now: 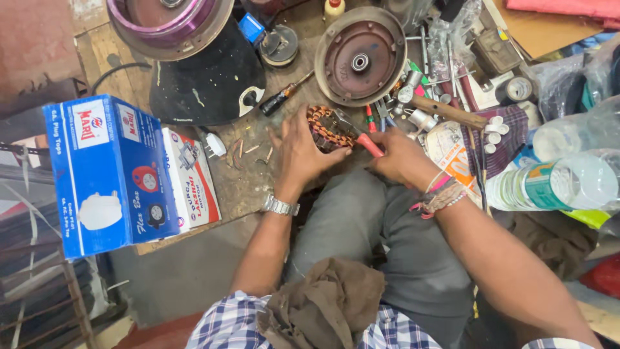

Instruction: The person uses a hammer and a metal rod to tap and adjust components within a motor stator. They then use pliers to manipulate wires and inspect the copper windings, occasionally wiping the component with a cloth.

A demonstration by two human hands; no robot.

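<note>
Your left hand [303,152] clamps the copper-wound stator [326,129], which lies on the desk [242,181] just below the round motor cover [360,57]. Your right hand [400,158], right of the stator, closes on red-handled pliers [361,137] touching the windings. The windings appear intact; the cover stays off.
</note>
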